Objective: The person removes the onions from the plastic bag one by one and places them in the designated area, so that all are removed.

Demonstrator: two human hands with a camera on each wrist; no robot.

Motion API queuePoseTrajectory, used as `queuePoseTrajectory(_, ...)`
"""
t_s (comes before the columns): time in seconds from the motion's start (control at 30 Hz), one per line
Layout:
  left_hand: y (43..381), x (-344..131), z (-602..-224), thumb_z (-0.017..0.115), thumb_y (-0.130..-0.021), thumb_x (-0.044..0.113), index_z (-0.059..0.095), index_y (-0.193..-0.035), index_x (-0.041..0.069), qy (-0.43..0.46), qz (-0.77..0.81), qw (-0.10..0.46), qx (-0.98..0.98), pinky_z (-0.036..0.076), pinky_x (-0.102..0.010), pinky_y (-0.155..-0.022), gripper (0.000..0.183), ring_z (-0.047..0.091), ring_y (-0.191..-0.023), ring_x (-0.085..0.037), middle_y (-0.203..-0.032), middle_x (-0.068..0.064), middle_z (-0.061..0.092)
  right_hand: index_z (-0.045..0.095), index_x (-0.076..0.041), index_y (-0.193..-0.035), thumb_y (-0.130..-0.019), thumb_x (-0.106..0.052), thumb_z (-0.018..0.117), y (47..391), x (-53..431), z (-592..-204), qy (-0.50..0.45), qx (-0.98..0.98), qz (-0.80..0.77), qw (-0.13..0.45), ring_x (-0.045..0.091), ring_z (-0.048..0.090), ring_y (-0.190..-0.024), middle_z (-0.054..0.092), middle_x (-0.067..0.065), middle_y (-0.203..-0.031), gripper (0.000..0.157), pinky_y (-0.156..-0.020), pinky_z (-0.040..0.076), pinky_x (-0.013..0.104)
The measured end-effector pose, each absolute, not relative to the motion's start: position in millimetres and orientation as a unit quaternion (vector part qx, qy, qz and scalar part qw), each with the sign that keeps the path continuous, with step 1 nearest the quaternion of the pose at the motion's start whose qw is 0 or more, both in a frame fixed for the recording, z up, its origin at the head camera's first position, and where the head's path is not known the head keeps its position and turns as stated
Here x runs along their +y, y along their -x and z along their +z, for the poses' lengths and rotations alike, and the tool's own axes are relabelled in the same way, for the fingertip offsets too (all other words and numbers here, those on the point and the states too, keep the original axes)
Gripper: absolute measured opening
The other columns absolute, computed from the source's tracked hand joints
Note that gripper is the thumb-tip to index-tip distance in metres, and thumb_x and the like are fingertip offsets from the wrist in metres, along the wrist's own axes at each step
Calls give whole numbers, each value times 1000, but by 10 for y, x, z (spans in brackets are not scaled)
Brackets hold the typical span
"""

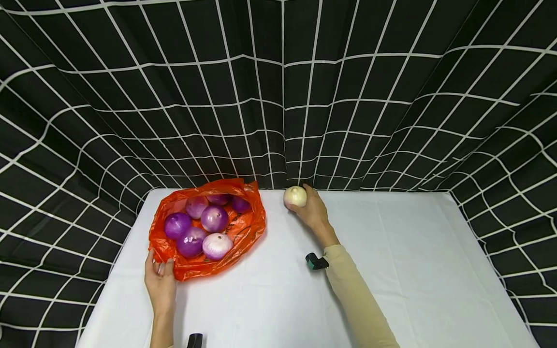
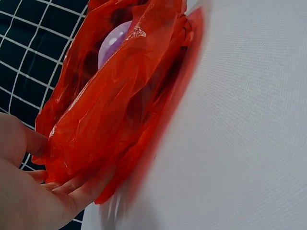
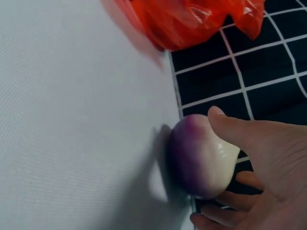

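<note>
Staged recording booth rather than a lived-in room, black cloth backdrop [image 1: 278, 96] with a white grid hung on 3 sides, worktop [image 1: 391, 270] draped in plain white cloth, small camera units strapped at the wrists [image 1: 316, 261], even lighting

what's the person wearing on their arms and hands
Both hands are bare, no gloves or rings visible. The right arm wears a long cream sleeve reaching the wrist, with a small dark green-black device strapped there. The left forearm is bare, with a black device near its wrist.
</note>
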State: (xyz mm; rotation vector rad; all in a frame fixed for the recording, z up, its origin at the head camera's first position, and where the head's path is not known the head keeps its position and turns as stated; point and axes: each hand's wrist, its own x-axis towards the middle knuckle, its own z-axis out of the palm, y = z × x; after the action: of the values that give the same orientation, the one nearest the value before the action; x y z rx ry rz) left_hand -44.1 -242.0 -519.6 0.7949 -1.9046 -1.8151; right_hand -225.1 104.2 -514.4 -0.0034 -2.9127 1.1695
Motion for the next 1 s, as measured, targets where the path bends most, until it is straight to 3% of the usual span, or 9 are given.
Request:
queuePoseTrajectory(0.17,454,-2410,-5196,46,-100,3,22,-155,7,-284,-647,194,-681,44,-3,-83,61,51,-111,-10,-145,-27,36,38,-2,-147,-81,-33,81,2252,1058,-5077,-3,-931,365,8,41,46,-129,43,24,-143,85,-104,40,54)
queuePoseTrajectory(0.33,468,-2401,-5192,46,-100,2,22,-155,7,-284,-646,194,-681,44,-3,-82,61,50,-107,-7,-143,-26,37,32,-4,-150,-82,-35,79,2237,1075,-5007,-7,-935,353,22,44,45,-129,32,22,-151,89,-105,40,54)
queuePoseTrajectory(0.63,473,-2392,-5178,46,-100,3,21,-156,8,-285,-644,191,-684,44,-2,-81,61,50,-104,-5,-142,-24,38,33,-4,-150,-85,-30,77,2119,993,-4787,-38,-925,367,89,50,52,-118,28,22,-154,83,-96,45,59)
queuePoseTrajectory(0.8,468,-2397,-5185,47,-99,0,23,-155,6,-284,-643,195,-684,45,-3,-75,62,50,-94,-1,-125,-9,46,35,-3,-149,-86,-28,77,2054,858,-4727,-69,-914,382,119,45,51,-123,28,21,-155,80,-100,45,55)
queuePoseTrajectory(1.0,417,-2460,-5183,48,-99,3,24,-155,11,-298,-649,192,-674,43,-9,-55,61,51,-81,-1,-105,5,51,40,-2,-147,-86,-27,77,1936,672,-4731,-117,-903,391,133,39,45,-132,31,21,-153,75,-107,40,51)
